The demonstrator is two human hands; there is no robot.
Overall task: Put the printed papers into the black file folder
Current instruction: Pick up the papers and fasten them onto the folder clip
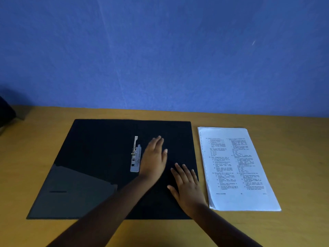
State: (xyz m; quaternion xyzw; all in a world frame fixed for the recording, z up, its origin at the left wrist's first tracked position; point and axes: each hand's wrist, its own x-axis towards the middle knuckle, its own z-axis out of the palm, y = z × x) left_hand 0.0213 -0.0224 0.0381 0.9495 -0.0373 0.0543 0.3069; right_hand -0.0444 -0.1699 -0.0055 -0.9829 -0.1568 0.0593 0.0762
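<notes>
Both hands (154, 157) (188, 186) lie flat, grip empty, on the matte black folder (99, 148) beside stacked white papers (236, 166).

Two bare forearms end in a left hand (154, 157) and a right hand (187, 186) with no sleeves, rings, watch or gloves, the fingers long and straight with short, pale, unpainted nails.

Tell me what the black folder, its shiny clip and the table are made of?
The black folder looks like matte card or plastic; its corner pocket has a dull sheen. The clip looks like metal, silvery and catching light. The table looks like wood or wood-look laminate, yellow-brown and smooth.
</notes>
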